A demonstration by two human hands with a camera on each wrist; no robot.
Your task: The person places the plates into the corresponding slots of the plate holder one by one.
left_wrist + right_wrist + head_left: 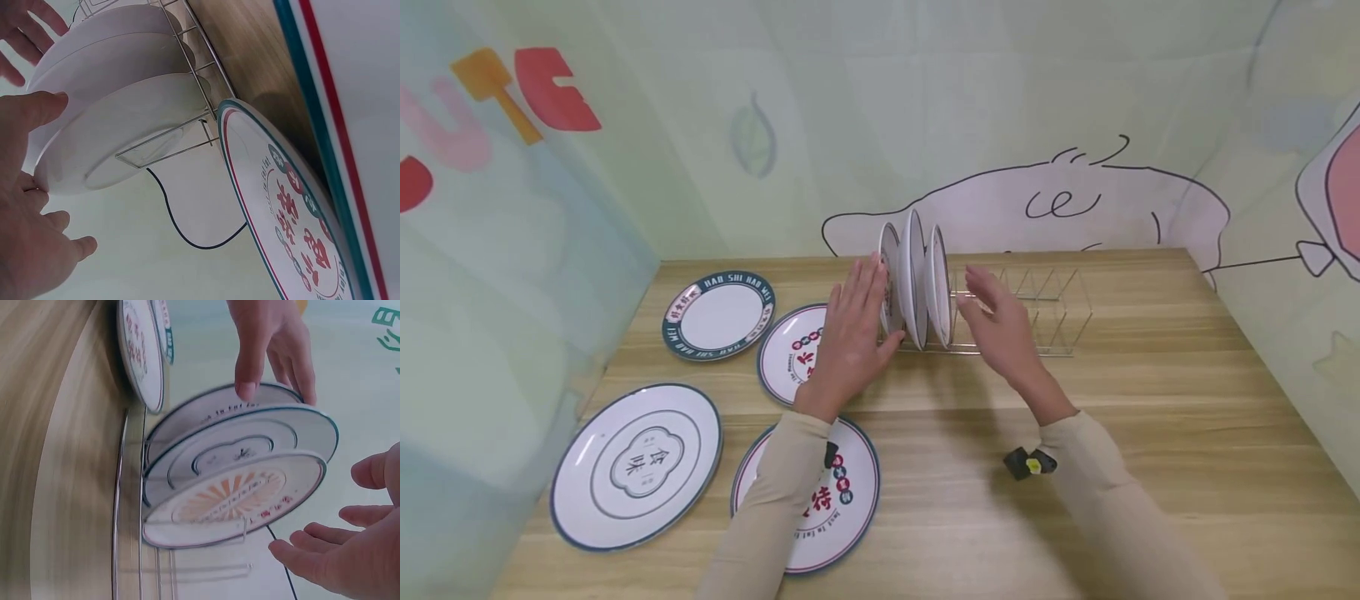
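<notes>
So we've got three plates standing on edge in a wire rack (1045, 355), all bunched toward its left end, and our left hand (852, 342) is right at the outermost one. That left plate (891, 250) stands upright with its rim in the gap between our thumb and fingers; the fingers are pretty straight, thumb spread wide, with fingertips touching the rim. Just beside it there's the middle plate (912, 283), which has a scalloped outline on its face, then the right plate (938, 287), with orange rays and red lettering, as we can see from the right wrist. Our right hand (1003, 329) is over the rack, near that right plate but apart from it, fingers loose and spread, holding nothing. Over on our left, four more plates lie flat on the wooden table (955, 483): a green-rimmed plate (718, 343) at the back, a small red-print plate (782, 362) partly behind our left hand, a big plate (681, 492) with a flower-shaped outline nearer us, and another red-print one (853, 525) partly under our left sleeve (778, 492). Behind it all we have a pale backdrop (820, 125) with cartoon line art.
</notes>
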